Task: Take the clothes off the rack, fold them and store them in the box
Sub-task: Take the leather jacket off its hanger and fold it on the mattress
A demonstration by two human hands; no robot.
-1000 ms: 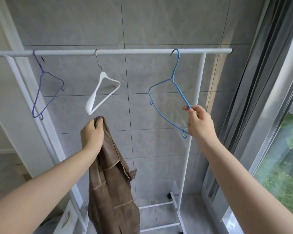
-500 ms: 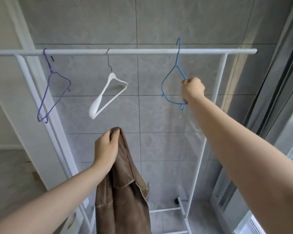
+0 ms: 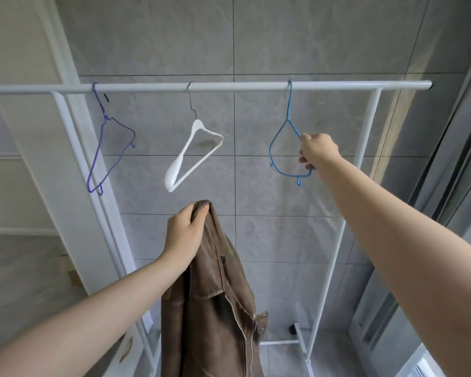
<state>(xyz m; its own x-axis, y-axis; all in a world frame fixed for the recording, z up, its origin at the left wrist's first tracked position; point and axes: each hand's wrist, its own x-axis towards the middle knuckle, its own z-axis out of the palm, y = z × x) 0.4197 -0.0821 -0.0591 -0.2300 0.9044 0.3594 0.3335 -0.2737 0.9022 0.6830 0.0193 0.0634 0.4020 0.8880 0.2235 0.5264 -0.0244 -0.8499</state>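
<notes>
The left hand [image 3: 184,232] grips the brown jacket [image 3: 218,303] by its top, and it hangs below the rack [image 3: 207,87]. The right hand [image 3: 319,151] pinches the blue hanger [image 3: 280,148], 1 of 3 on the rail.

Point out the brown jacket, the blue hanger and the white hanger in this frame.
brown jacket [image 3: 215,308]: head view, on the front panel below the collar.
blue hanger [image 3: 289,104]: head view, on the wire neck below the hook.
white hanger [image 3: 174,170]: head view, on the lower broad shoulder end.

Soft daylight from right — edges warped
</notes>
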